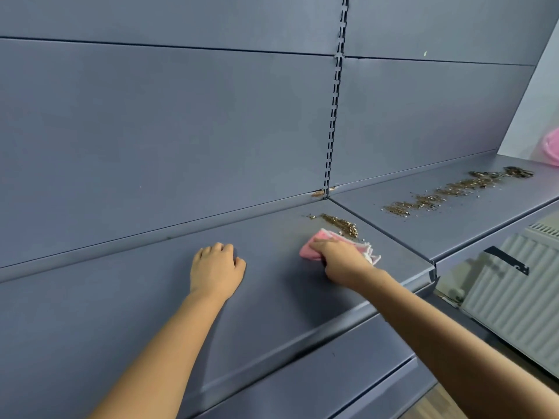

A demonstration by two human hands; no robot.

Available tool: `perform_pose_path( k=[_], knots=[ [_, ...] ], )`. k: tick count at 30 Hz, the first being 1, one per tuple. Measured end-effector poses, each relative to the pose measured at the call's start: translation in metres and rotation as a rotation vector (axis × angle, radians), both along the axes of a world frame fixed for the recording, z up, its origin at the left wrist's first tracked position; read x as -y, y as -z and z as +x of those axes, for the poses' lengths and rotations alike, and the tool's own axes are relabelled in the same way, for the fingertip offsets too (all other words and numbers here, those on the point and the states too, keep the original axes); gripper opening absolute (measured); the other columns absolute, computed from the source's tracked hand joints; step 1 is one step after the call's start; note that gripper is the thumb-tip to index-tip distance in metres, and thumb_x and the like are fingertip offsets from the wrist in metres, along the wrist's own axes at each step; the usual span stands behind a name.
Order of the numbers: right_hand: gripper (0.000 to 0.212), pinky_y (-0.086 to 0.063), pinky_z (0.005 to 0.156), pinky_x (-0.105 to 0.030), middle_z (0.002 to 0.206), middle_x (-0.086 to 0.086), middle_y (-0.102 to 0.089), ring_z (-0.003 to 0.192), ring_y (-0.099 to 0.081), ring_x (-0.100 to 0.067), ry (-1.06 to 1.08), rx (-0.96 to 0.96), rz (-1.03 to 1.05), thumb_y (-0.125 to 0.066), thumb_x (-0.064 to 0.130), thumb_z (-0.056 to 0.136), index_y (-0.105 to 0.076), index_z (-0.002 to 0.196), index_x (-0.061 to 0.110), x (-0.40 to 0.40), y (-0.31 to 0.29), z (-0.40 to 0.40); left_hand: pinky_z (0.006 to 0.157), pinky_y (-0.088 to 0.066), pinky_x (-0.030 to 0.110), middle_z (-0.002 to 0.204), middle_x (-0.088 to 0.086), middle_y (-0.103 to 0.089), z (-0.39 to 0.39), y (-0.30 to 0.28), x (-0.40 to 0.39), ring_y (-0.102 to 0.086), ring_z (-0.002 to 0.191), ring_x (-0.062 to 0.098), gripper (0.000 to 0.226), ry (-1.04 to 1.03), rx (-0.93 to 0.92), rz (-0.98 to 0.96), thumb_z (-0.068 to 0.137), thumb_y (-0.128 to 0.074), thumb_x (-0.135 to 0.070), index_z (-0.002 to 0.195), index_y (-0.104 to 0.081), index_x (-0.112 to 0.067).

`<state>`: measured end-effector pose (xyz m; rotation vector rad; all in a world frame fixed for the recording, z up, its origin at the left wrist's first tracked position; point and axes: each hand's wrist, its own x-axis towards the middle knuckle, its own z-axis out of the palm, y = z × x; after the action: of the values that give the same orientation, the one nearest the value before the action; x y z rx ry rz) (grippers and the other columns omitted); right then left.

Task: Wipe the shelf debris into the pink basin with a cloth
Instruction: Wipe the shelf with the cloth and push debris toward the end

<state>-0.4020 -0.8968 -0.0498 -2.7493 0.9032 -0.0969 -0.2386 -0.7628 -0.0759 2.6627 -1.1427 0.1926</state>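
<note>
A grey-blue metal shelf (121, 297) runs left to right. My right hand (340, 260) presses a pink cloth (311, 247) onto it, just in front of a small heap of brown debris (340, 223). A longer trail of debris (453, 190) lies on the adjoining shelf section to the right. The pink basin (552, 146) shows only partly at the far right edge, past the shelf's end. My left hand (216, 269) rests on the shelf to the left of the cloth, fingers curled, holding nothing.
The shelf's back panel (181, 131) rises behind, with a slotted upright post (334, 116) at the joint between sections. A white ribbed radiator (514, 303) stands below to the right. Lower shelf edges (332, 373) run beneath.
</note>
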Motion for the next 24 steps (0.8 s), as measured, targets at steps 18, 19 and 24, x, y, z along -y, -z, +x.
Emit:
perform_pose_path(
  k=[18, 19, 24],
  knots=[
    [0.048, -0.026, 0.113, -0.048, 0.143, -0.007, -0.041, 0.134, -0.035, -0.033, 0.156, -0.079, -0.157, -0.039, 0.002, 0.089, -0.042, 0.136, 0.012, 0.057, 0.016, 0.029, 0.103, -0.034, 0.028, 0.131, 0.001, -0.054, 0.004, 0.002, 0.004, -0.049, 0.122, 0.021, 0.036, 0.003, -0.002, -0.015, 0.097, -0.035, -0.027, 0.125, -0.053, -0.012],
    [0.046, -0.027, 0.113, -0.049, 0.142, -0.007, -0.043, 0.134, -0.035, -0.032, 0.198, -0.077, -0.155, -0.039, 0.003, 0.09, -0.044, 0.135, 0.013, 0.076, 0.018, 0.026, 0.103, -0.034, 0.027, 0.132, 0.0, -0.054, 0.004, 0.002, 0.004, -0.05, 0.121, 0.02, 0.036, 0.002, 0.001, -0.016, 0.097, -0.035, -0.027, 0.125, -0.052, -0.012],
    [0.037, -0.033, 0.107, -0.054, 0.127, -0.011, -0.053, 0.127, -0.043, -0.036, 0.351, -0.069, -0.146, -0.038, 0.003, 0.087, -0.061, 0.109, 0.022, 0.145, 0.013, -0.002, 0.101, -0.035, 0.027, 0.13, -0.001, -0.056, 0.006, 0.003, 0.005, -0.05, 0.12, 0.021, 0.034, -0.015, -0.009, -0.016, 0.097, -0.037, -0.027, 0.123, -0.054, -0.013]
  ],
)
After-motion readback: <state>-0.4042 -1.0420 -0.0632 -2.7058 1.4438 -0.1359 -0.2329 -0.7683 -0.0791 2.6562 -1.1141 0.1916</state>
